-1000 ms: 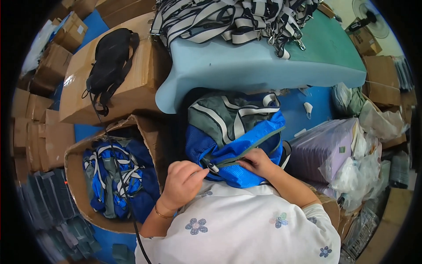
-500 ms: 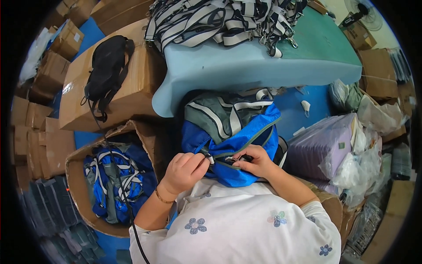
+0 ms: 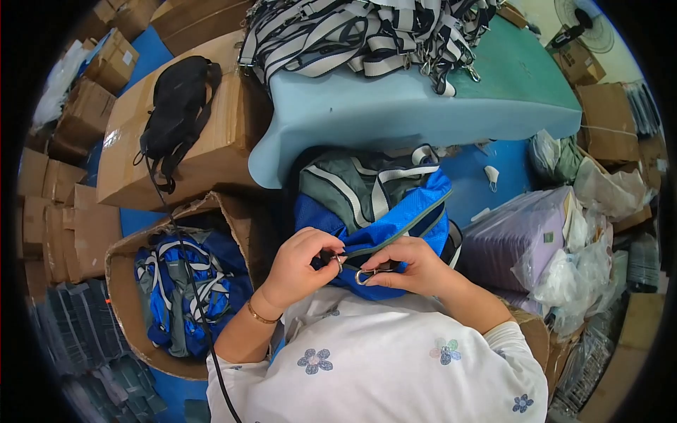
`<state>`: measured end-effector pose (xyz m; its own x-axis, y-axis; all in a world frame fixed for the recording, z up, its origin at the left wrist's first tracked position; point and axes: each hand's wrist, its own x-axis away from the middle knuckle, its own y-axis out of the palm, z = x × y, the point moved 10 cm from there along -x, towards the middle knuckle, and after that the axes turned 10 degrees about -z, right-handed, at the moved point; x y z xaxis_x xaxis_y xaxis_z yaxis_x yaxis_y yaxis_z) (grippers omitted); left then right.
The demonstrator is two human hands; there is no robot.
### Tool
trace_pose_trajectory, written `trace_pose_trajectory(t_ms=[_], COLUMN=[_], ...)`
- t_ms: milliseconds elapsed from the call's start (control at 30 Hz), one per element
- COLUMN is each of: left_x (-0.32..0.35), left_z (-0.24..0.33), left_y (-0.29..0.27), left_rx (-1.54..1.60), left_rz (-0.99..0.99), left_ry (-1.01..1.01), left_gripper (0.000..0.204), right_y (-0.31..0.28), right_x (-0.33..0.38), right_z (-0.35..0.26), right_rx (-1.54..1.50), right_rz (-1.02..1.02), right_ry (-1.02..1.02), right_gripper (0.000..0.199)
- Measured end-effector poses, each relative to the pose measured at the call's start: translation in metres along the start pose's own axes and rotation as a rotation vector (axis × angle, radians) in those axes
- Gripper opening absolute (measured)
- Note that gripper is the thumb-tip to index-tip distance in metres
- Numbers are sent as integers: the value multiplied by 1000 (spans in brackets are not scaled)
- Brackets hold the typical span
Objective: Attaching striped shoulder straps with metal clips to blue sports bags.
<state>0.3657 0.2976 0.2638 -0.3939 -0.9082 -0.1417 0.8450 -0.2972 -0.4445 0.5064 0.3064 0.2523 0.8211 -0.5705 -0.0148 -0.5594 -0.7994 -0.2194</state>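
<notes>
A blue and grey bag (image 3: pixel 381 204) with white stripes rests on my lap, below the edge of the table. My left hand (image 3: pixel 303 264) pinches a small metal part at the bag's front seam. My right hand (image 3: pixel 409 266) holds a metal clip (image 3: pixel 368 275) with a ring at the same seam. Both hands are close together, fingers closed on the hardware. A gold bracelet is on my left wrist.
A light blue table (image 3: pixel 395 113) carries a pile of striped straps with metal clips (image 3: pixel 367 32). An open cardboard box (image 3: pixel 134 282) at my left holds several blue bags. A black bag (image 3: pixel 176 106) lies on a closed carton. Plastic-wrapped bundles (image 3: pixel 536 240) sit at my right.
My hands have shifted slightly along the bag's seam and come closer together; my right hand now shows the metal clip held against the bag.
</notes>
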Motion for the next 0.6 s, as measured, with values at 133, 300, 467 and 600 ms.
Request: trace_pose_trajectory(t_ms=[133, 300, 467, 600], left_x=[4, 11, 17, 21], left_z=[-4, -19, -28, -28], left_y=[4, 9, 11, 13], left_rx=[31, 58, 144, 100], left_rz=[32, 8, 17, 70], left_ry=[-4, -71, -38, -24], left_gripper=[22, 20, 16, 14], right_y=[8, 26, 28, 30], right_x=[-2, 0, -4, -4], right_z=[2, 21, 16, 13], right_rx=[270, 213, 246, 261], right_rz=[24, 18, -16, -7], right_ry=[134, 177, 198, 190], right_gripper=[21, 20, 22, 21])
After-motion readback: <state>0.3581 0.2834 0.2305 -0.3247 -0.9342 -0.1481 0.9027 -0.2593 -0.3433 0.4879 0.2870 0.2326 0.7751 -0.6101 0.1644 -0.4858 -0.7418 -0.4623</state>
